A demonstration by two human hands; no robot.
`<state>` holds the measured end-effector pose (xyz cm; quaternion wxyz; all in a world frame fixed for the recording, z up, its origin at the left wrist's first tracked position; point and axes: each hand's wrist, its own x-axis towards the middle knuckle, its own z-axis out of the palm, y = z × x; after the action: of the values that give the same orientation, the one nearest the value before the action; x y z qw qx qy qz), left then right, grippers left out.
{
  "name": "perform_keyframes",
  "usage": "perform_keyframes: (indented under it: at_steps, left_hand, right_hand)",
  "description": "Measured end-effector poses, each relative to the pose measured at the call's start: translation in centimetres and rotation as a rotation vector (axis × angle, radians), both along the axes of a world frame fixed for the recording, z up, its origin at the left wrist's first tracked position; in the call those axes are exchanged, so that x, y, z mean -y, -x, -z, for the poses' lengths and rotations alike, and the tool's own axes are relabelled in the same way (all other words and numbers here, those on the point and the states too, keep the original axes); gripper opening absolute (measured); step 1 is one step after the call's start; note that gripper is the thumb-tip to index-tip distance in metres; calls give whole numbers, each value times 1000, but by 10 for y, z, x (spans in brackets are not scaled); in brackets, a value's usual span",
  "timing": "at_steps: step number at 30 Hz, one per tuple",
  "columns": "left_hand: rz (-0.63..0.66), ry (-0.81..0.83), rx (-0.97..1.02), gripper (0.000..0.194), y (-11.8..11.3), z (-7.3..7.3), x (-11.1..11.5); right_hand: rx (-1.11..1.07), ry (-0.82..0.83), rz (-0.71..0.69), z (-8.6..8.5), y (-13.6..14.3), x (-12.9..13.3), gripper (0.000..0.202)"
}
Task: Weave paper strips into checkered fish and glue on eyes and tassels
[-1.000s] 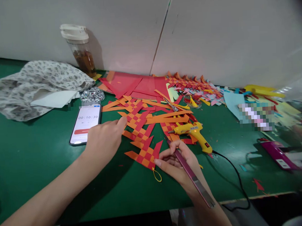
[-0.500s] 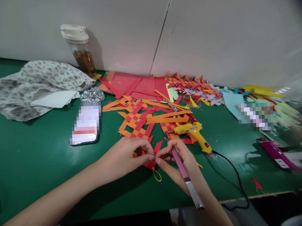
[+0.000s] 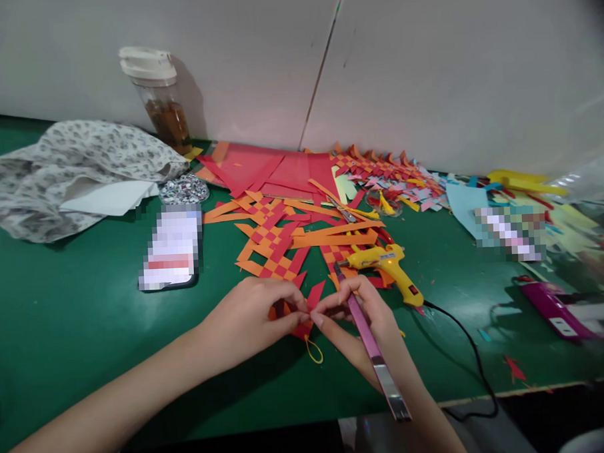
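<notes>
My left hand (image 3: 266, 311) is closed in a pinch, thumb and forefinger on a small woven red and orange paper piece (image 3: 302, 329). A yellow loop of cord (image 3: 314, 350) hangs from its near end. My right hand (image 3: 360, 311) pinches at the same piece, its fingertips meeting the left ones. A slim purple tool (image 3: 364, 330) with a silver end and dark tip is held across the right hand; its kind is unclear. The fingertips hide what lies between them. Just beyond lie woven red and orange paper strips (image 3: 270, 238) and a yellow hot glue gun (image 3: 386, 263).
Scissors (image 3: 342, 210) lie among the strips. A phone (image 3: 170, 249), a floral cloth (image 3: 89, 162) and a lidded bottle (image 3: 161, 106) are on the left. At the right are a black cord (image 3: 467, 333), a magenta device (image 3: 556, 309) and paper scraps. A wall stands behind.
Very little differs. The purple tool and my right hand have shifted slightly to the right, and both hands keep pinching the paper piece.
</notes>
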<state>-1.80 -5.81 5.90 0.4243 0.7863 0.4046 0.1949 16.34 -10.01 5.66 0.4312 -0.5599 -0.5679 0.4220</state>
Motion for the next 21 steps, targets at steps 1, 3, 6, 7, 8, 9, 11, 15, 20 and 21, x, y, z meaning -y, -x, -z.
perform_keyframes:
  at_steps: [1, 3, 6, 7, 8, 9, 11, 15, 20, 21]
  left_hand:
    - [4, -13, -6, 9, 0, 0, 0]
    - [16, -70, -15, 9, -1, 1, 2]
    - [47, -240, -8, 12, -1, 2, 4]
    - [82, -300, -5, 13, 0, 2, 4]
    - [130, -355, -5, 15, 1, 1, 4]
    - [185, -400, -17, 16, 2, 1, 4]
    - [258, -458, -88, 18, 8, -1, 0]
    - [65, -570, -374, 20, 23, -2, -12]
    - [-260, -674, -528, 13, 33, -4, -17]
    - [-289, -657, -500, 11, 31, -5, -16]
  right_hand:
    - [-4, 8, 0, 0, 0, 0, 32]
    - [-29, 38, 14, 0, 0, 0, 35]
    - [-127, 92, 50, 2, -2, -1, 40]
    - [-177, 100, 70, 3, -3, -2, 42]
    - [-229, 102, 93, 3, -4, -3, 42]
    - [-280, 100, 121, 4, -5, -4, 42]
    - [-369, 94, 180, 3, -6, -6, 41]
    - [-439, 84, 247, 1, -5, -5, 42]
    - [-434, 10, 262, 3, -1, -2, 40]
    - [-426, -2, 263, 3, 0, -2, 39]
